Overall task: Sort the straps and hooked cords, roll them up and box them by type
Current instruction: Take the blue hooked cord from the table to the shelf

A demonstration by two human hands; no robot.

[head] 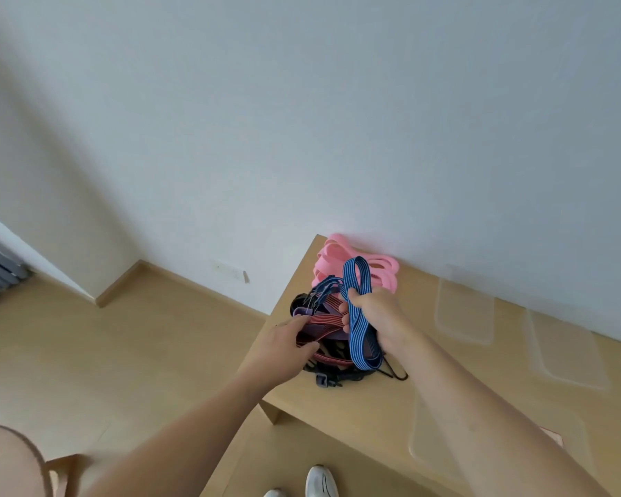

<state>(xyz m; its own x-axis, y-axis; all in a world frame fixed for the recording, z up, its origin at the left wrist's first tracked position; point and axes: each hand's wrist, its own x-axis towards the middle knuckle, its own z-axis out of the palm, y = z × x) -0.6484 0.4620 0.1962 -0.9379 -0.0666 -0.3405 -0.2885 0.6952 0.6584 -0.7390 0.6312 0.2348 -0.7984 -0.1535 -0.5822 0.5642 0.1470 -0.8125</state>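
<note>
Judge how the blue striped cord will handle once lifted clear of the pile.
Likely floppy: the blue striped cord droops in loops from the right hand. Probably light, one hand holds it. It may snag, since its lower end lies in the tangled pile near a hook.

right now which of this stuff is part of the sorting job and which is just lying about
Part of the job:
- blue striped cord, gripped by the right hand
- red striped cord, held by the left hand
- pink straps
- clear boxes

Just there:
- wall socket
- white shoes

Blue striped cord [356, 319] looped above tangled pile [328, 347]
</note>
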